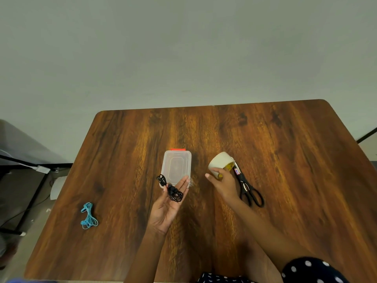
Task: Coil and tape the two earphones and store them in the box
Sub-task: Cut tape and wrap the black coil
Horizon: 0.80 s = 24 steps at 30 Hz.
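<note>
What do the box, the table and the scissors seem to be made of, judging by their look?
The box looks like translucent, slightly frosted plastic: the table's brown shows faintly through it, and an orange clip sits at its far end. The table shows glossy brown wood grain; whether solid wood or laminate cannot be told. The scissors have black handles, probably plastic, and seemingly metal blades.

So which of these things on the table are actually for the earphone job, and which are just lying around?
For the job:
black earphones lying on the left hand
blue earphones
tape roll gripped by the right hand
scissors
closed plastic box

Just there:
black stand beside the table
</note>
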Tool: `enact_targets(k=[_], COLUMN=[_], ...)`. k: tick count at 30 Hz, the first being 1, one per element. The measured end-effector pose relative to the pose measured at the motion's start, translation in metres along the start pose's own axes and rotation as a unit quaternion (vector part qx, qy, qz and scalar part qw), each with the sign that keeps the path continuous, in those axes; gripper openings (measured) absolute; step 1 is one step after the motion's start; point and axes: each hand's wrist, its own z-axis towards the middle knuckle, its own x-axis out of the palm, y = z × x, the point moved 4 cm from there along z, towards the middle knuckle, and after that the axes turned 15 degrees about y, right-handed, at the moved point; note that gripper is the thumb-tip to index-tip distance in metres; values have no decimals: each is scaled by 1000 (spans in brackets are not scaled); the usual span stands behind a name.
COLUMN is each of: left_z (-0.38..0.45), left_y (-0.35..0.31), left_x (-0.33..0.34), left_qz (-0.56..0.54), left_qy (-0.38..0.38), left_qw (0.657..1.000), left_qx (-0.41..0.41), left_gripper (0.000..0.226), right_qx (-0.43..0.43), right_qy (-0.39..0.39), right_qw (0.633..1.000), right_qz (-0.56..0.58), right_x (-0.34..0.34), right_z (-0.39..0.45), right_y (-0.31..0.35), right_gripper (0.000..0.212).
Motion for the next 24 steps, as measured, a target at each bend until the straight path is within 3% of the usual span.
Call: enact_targets(k=[4,8,12,16,18,20,22,24], left_z=[-1,-1,-2,-3,-2,-2,-1,0], left_y=[0,3,6,8,8,7,7,6], left_x=[-1,-2,0,-1,1,4,8,9], left_qz=[9,17,22,38,46,55,78,94], left_qy=[13,23,1,-16,2,28,46,48], left_qw=[1000,999,999,998,998,996,993,991], left_qx=[-9,-21,-38,-51,-51,-62,-75,-84], left_gripper=[38,30,40,46,37,39,29,25], right_qx=[-33,-20,-73,-84,-60,-40,-35,-23], right_qy=[7,119,168,202,210,195,171,210], right_qw=[968,838,772,746,756,829,926,968], right_qz=[-251,-532,-608,-629,-617,-523,-334,-132], right_x=[-10,-3,9,14,12,4,-5,-8], right_z=[5,3,-2,-5,-5,-5,-7,-7], right_y=[7,1,-3,-8,-6,3,18,34], right_gripper=[18,33,33,32,24,18,14,16])
